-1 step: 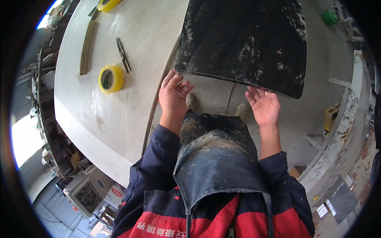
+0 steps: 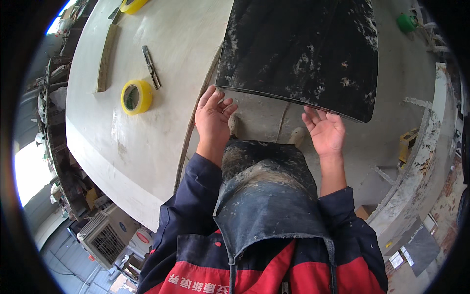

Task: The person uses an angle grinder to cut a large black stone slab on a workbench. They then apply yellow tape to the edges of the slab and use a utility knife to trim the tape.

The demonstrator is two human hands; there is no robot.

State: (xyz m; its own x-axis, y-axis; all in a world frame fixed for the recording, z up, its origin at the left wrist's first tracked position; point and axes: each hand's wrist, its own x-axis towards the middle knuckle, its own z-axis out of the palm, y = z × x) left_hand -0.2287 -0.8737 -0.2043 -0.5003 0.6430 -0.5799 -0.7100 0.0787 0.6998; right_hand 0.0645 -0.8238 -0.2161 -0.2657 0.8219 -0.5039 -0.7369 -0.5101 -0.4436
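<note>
A large black panel [image 2: 289,54], scuffed with white dust marks, fills the upper middle, its near edge facing me. At that edge's left corner is my left hand [image 2: 212,120], palm up with curled fingers; its fingertips touch the corner. My right hand [image 2: 327,134] grips the same edge further right, the fingertips going out of sight beneath the panel. To the left, a pale tabletop [image 2: 132,161] carries a roll of yellow tape [image 2: 143,98] and a utility knife [image 2: 151,67].
Further along the tabletop lie a wooden strip [image 2: 105,59] and a second yellow tape roll [image 2: 131,5]. A white-smeared bench [image 2: 425,147] stands at the right, with a yellow tool [image 2: 407,144] beside it. An air conditioner unit [image 2: 106,235] sits at lower left.
</note>
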